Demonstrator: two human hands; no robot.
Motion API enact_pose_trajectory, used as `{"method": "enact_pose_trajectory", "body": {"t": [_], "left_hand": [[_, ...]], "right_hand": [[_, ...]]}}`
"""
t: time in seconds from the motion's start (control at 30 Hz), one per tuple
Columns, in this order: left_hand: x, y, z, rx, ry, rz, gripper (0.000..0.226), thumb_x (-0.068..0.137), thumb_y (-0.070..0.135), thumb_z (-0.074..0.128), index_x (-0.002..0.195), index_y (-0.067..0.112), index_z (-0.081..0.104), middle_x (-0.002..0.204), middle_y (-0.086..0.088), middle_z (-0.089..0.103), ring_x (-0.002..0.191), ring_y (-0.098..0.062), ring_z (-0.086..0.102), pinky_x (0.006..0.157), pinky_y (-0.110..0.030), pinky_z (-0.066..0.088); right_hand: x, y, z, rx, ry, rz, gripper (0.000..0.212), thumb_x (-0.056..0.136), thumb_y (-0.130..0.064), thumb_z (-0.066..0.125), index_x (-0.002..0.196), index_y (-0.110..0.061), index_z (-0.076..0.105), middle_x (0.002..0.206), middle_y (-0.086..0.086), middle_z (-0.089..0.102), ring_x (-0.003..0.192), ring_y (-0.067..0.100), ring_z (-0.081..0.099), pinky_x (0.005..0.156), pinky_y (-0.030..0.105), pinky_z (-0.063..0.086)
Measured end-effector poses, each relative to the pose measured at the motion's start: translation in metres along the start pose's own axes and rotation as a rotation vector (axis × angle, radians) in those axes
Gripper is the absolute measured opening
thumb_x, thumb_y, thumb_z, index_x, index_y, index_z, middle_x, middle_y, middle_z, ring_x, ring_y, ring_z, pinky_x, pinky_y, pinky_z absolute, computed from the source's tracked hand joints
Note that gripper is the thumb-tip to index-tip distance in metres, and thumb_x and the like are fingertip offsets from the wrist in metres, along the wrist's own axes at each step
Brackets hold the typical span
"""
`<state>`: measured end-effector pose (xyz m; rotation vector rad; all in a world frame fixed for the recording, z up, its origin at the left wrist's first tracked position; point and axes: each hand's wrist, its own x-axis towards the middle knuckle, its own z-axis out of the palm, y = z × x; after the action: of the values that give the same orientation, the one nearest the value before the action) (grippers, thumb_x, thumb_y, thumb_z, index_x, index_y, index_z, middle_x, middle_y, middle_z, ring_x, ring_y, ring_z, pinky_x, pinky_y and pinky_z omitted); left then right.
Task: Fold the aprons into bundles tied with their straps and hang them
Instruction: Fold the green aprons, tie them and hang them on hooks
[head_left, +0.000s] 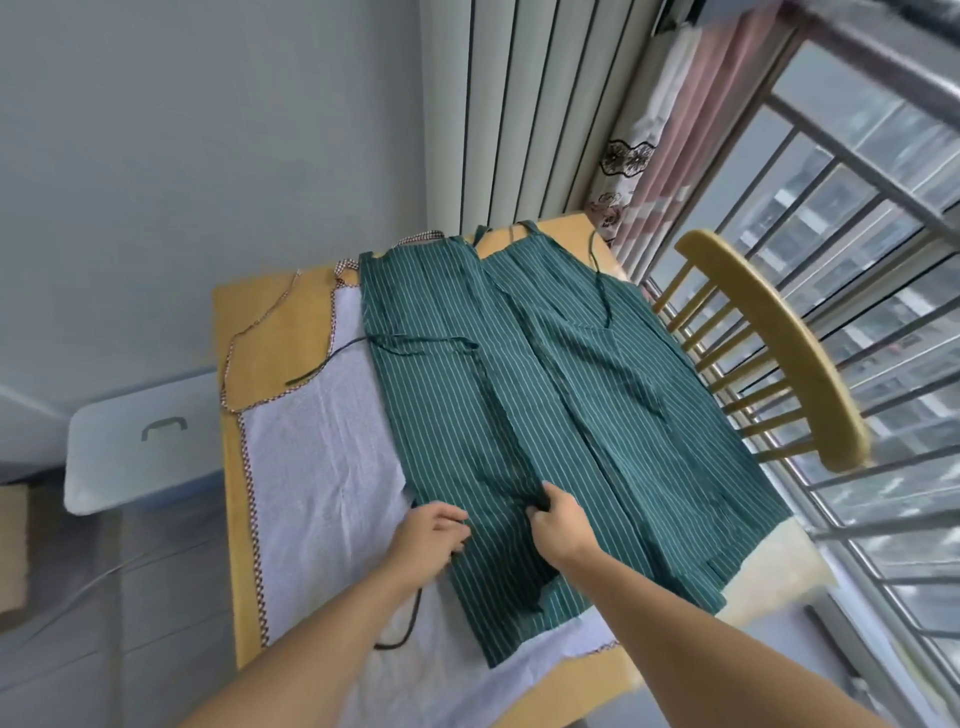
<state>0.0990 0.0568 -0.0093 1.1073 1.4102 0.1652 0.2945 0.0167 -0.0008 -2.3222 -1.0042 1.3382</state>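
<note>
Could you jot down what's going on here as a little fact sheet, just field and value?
Surface: wooden table
Being folded: green striped apron, narrowed lengthwise, on top of the others
Beside it: second green striped apron, laid flat
Underneath: white apron with checked trim
Left hand: grip on the green apron's left edge
Right hand: pinching a fold of the same apron
Nearby: wooden chair, window railing
Hung yet: none visible

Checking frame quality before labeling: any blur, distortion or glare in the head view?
Head view: strong wide-angle bending, window railing and wall curve. Edges smear, worst at upper right. Centre sharp: stripes on the green aprons read cleanly, left hand and right hand crisp. Soft daylight from the window, no hard shadows, no glare on the table.
</note>
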Motion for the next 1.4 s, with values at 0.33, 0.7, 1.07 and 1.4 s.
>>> {"method": "enact_pose_trajectory", "body": {"t": [0.33,0.7,1.07,1.4], "left_hand": [[0.052,0.027,0.02,-0.152,0.394,-0.165,0.044,0.09,0.05,0.066,0.117,0.015,0.066,0.092,-0.006,0.073,0.08,-0.027,0.068,0.079,-0.041,0.059],[0.047,0.048,0.087,-0.172,-0.083,-0.251,0.024,0.093,0.035,0.073,0.105,0.017,0.063,0.107,0.0,0.071,0.097,-0.018,0.067,0.081,-0.035,0.056],[0.043,0.053,0.117,-0.286,-0.151,-0.242,0.059,0.072,0.041,0.09,0.122,0.021,0.064,0.112,0.004,0.076,0.106,-0.017,0.07,0.089,-0.04,0.059],[0.014,0.05,0.127,-0.194,-0.405,-0.263,0.061,0.073,0.025,0.089,0.127,0.021,0.061,0.124,0.004,0.071,0.115,-0.012,0.065,0.102,-0.033,0.05]], "right_hand": [[0.001,0.053,-0.129,0.284,0.446,0.031,0.046,0.101,0.0,0.035,0.136,-0.021,0.056,0.076,0.014,0.065,0.048,0.02,0.039,0.039,0.026,0.028],[0.052,0.082,-0.164,0.242,0.123,0.264,0.038,0.099,-0.027,0.067,0.118,0.003,0.056,0.091,0.008,0.066,0.087,0.03,0.064,0.084,0.043,0.053],[0.06,0.133,-0.179,-0.106,0.416,0.068,0.042,0.107,-0.036,0.041,0.148,-0.03,0.036,0.131,0.004,0.063,0.095,0.026,0.069,0.071,0.04,0.058],[0.073,0.144,-0.196,-0.278,0.217,0.328,0.048,0.086,-0.059,0.071,0.091,-0.011,0.064,0.075,0.003,0.067,0.063,0.019,0.065,0.06,0.035,0.06]]}}
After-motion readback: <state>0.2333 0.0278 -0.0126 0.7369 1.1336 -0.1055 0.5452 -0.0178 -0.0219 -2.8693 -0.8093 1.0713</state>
